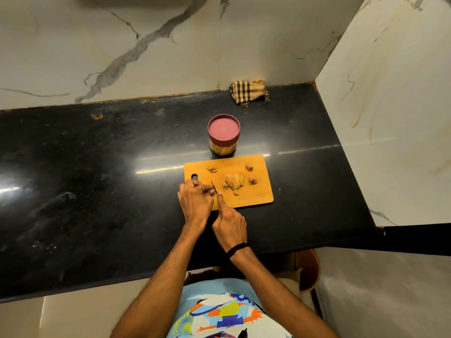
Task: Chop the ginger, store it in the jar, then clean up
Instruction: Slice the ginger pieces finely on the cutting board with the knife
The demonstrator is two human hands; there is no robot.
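Note:
A wooden cutting board (pixel 256 191) lies on the black counter. Sliced ginger (pixel 233 182) is piled at its middle, two ginger chunks (pixel 251 173) sit to the right, and a small scrap (pixel 212 169) lies near the top left. My right hand (pixel 229 223) grips a knife (pixel 213 187) with the forefinger along its spine; the blade points away over the board's left part. My left hand (pixel 195 201) has its fingers curled down at the blade, apparently on a ginger piece hidden beneath them. A jar (pixel 223 135) with a red lid stands closed just behind the board.
A checked cloth (pixel 249 92) lies crumpled at the back against the marble wall. The black counter (pixel 97 179) ends at a wall on the right. A wooden stool (pixel 308 269) stands below the counter's front edge at the right.

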